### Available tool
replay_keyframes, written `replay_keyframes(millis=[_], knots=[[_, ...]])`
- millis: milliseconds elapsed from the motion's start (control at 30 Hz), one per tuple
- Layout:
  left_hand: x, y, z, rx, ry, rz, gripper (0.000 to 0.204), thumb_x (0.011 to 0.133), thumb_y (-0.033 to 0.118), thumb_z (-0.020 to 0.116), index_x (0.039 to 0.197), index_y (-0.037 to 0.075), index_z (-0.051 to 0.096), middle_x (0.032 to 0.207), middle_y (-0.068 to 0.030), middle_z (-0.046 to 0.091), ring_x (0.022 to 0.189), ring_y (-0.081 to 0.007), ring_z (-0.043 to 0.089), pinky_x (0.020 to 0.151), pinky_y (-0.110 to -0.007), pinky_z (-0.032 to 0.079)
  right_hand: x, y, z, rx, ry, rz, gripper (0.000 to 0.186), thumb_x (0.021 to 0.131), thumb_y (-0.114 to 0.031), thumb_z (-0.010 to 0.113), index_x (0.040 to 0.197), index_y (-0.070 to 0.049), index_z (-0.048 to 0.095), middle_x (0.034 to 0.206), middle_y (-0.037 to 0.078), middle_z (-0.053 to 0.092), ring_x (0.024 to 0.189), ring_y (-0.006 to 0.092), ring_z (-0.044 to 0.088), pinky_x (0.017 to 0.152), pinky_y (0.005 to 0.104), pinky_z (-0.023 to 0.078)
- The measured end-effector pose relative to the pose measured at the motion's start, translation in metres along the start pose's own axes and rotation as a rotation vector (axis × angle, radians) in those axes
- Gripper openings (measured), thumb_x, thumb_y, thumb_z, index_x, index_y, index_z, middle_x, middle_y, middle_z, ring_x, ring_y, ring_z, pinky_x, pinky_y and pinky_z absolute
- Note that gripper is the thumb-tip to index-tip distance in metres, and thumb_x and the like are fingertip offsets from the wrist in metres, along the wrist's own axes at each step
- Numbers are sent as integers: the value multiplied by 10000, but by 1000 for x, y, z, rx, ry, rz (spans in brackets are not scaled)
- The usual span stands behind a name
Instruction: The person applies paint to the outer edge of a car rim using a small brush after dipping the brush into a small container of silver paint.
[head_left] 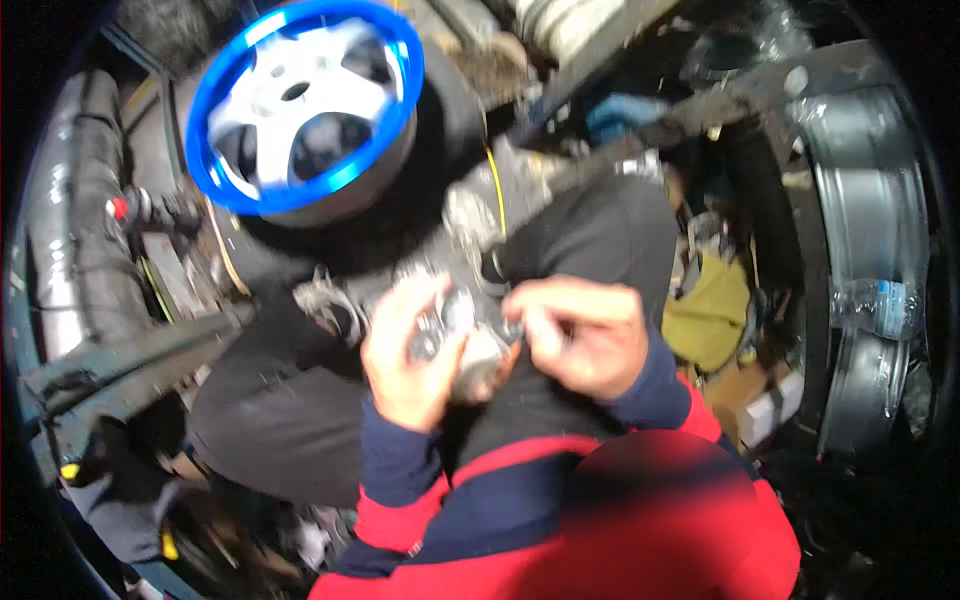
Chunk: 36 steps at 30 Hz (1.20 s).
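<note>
Left hand is gripping a shiny piece, probably light, stiff, best edge-held. Right hand is curling, its pinch unclear.

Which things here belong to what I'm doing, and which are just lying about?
Seemingly in use:
Blurred shiny round thing by your left hand, right hand close by
Blue-rimmed wheel, perhaps: ahead of you, untouched

Probably just lying about:
Olive-yellow cloth or bag
Clear plastic bottle

A grey surface spreads across the far middle; a blue-rimmed white wheel sits on it toward the left, crumpled pale wrapping and a thin yellow cord to the right.
</note>
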<state>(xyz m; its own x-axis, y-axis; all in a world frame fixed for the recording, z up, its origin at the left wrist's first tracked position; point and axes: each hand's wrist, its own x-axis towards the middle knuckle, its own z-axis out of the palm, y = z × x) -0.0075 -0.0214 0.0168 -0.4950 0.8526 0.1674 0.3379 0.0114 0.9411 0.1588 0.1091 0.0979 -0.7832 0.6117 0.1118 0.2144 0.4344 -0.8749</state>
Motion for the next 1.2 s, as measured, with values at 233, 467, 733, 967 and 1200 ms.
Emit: replay_keyframes(millis=[233,467,733,967,1200], knots=[[2,6,-13,0,70,-10,502,717,-1,839,1199,2,695,1185,-138,680,1052,-237,671,898,-341,543,8,-9,4,80,-70,-5,177,974,-104,646,1064,36,709,1033,137,745,874,267,749,807,324,600],[5,4,-6,-24,93,1,502,725,96,884,1196,48,719,1141,-147,704,1006,-259,684,830,-355,552,6,-7,-2,6,3,-51,202,999,-133,614,1073,31,705,1039,144,749,879,261,750,800,323,595],[9,2,-10,-11,91,9,508,738,41,868,1216,21,697,1193,-135,677,1046,-226,700,863,-330,588,12,4,3,75,-28,-16,244,1021,-142,603,1145,33,719,1007,120,775,884,147,732,808,276,578],[0,1,-5,-10,73,7,502,733,32,864,1207,18,698,1196,-130,677,1060,-225,692,881,-339,580,0,8,2,86,35,29,239,1032,-144,586,1098,38,726,955,109,782,803,139,745,731,272,583],[7,4,-16,18,81,63,521,740,-26,806,1242,10,668,1242,-135,670,1120,-230,661,936,-341,540,13,-9,-2,-13,97,-5,209,1015,-109,592,950,48,711,935,137,754,830,231,765,741,317,593]])
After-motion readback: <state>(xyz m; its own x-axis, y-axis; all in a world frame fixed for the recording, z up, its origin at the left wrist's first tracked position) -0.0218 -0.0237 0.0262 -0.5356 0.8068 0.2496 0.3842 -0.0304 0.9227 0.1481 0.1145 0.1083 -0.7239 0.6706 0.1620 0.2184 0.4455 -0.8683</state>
